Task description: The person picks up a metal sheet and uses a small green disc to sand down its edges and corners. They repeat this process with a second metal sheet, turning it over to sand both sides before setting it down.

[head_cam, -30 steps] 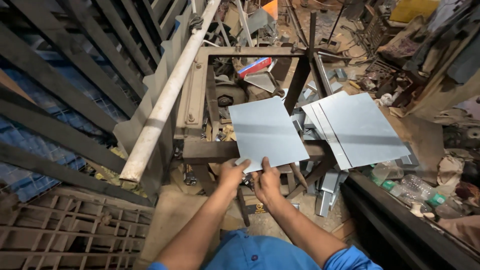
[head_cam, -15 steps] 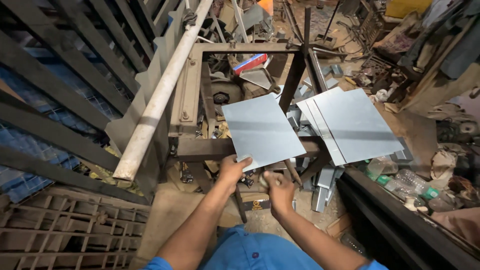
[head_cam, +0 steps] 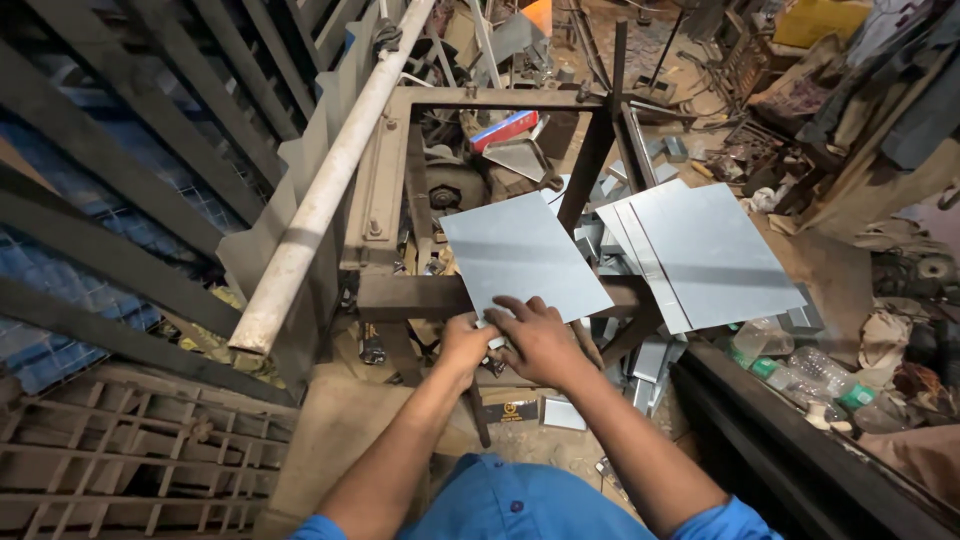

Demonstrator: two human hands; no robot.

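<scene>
Both hands now meet on the flat grey sheet-metal rectangle (head_cam: 522,254) across the rusty brown steel frame (head_cam: 400,297): right hand (head_cam: 541,340), back from beside it, presses spread fingers; left hand (head_cam: 466,340) pinches its near edge.

The person wears a bright blue buttoned shirt with short sleeves, forearms bare, no gloves or rings visible.

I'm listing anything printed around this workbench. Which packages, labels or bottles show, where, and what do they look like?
Flat box: inside the metal frame, beyond the metal sheet; red, blue and white.
Dark carton: on the floor below the left hand and right hand; yellow label.
Plastic bottles: lying at right; clear, green labels.
</scene>
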